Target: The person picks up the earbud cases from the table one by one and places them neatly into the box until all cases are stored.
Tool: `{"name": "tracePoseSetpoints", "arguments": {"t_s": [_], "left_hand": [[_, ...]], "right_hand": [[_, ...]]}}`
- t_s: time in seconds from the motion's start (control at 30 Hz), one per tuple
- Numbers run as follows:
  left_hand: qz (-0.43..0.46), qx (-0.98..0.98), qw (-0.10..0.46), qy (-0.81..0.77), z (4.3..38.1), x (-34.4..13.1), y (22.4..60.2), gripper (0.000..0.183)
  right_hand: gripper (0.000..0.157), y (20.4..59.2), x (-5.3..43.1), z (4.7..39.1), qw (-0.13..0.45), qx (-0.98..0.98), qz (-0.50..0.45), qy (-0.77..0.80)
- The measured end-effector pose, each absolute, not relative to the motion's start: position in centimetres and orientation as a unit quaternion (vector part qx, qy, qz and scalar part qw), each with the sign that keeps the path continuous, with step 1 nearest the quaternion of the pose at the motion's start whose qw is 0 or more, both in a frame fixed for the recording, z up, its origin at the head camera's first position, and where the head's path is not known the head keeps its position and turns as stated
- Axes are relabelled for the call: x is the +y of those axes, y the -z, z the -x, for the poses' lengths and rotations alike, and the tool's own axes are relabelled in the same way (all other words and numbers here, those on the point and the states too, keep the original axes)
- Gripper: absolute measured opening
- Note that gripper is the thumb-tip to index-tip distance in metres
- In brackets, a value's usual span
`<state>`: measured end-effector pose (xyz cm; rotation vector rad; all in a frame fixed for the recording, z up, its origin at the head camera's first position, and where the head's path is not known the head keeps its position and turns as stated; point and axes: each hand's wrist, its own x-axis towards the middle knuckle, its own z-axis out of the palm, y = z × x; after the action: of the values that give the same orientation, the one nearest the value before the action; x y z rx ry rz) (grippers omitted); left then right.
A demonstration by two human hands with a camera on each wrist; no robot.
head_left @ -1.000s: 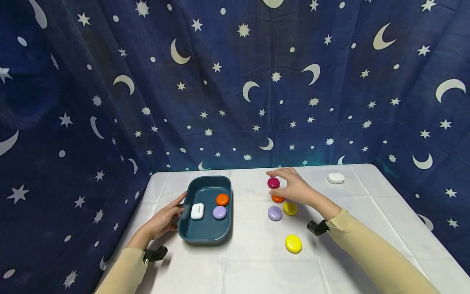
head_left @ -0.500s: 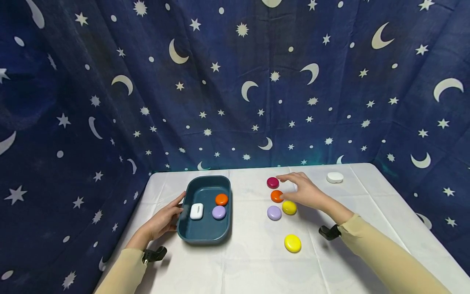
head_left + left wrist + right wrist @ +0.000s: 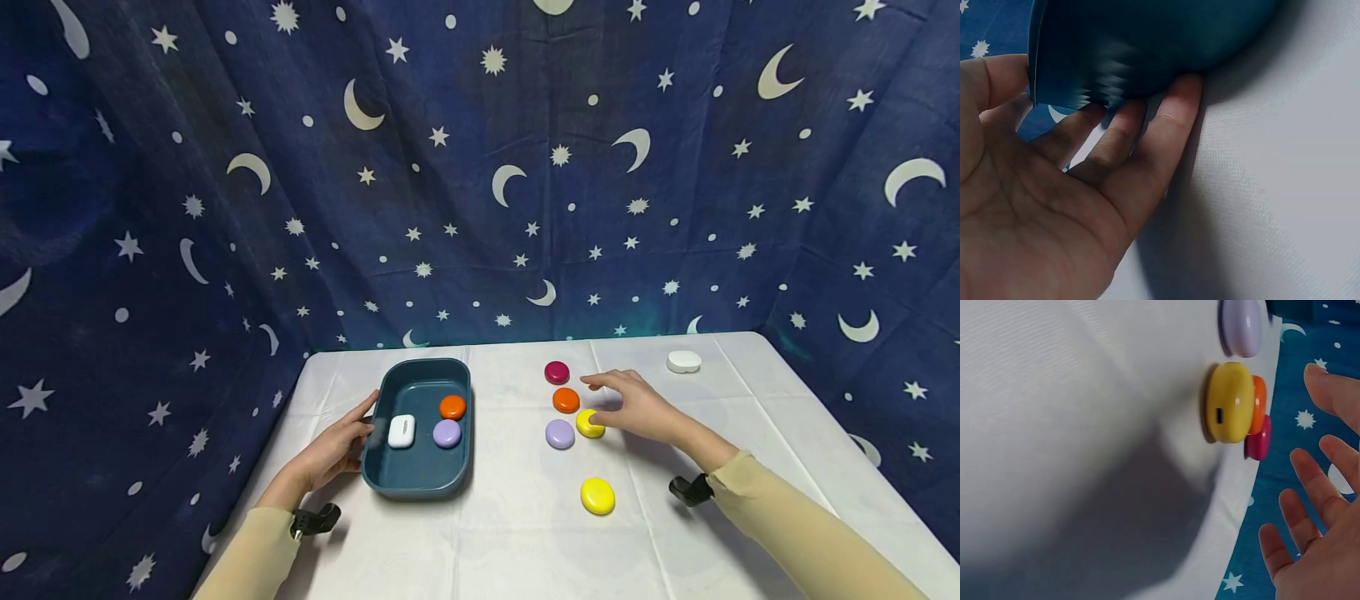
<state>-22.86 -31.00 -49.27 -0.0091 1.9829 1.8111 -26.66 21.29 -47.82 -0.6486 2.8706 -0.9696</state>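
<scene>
Left hand (image 3: 330,452), fingers spread, touches the tray (image 3: 417,493); right hand (image 3: 636,408), fingers wide, hovers beside the far yellow case (image 3: 586,426).

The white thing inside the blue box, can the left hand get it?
Probably yes, by going over the top. The left hand touches the outside of the blue box, so the box's side stands between it and the white case, but no lid or other thing covers the case.

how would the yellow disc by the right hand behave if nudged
The yellow disc is probably slippery, judging by its glossy shell. Lying flat and low, it would likely slide on the white tablecloth rather than roll. Its smooth, hard-looking form suggests it's stiff.
</scene>
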Motion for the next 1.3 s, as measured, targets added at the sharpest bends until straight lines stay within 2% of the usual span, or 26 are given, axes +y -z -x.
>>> {"name": "tracePoseSetpoints", "arguments": {"t_s": [0.33,0.7,1.3], "left_hand": [[-0.002,0.72,0.227,-0.655,22.9,-31.1,49.3,0.059],[-0.001,0.72,0.228,-0.656,22.9,-31.0,49.3,0.059],[-0.006,0.714,0.237,-0.659,22.9,-31.0,49.2,0.059]], "right_hand": [[0.067,49.3,21.4,26.4,0.057,0.933,0.173,0.311],[0.071,50.5,21.6,26.4,0.045,0.942,0.184,0.276],[0.063,51.1,21.4,26.5,0.055,0.948,0.171,0.261]]}}
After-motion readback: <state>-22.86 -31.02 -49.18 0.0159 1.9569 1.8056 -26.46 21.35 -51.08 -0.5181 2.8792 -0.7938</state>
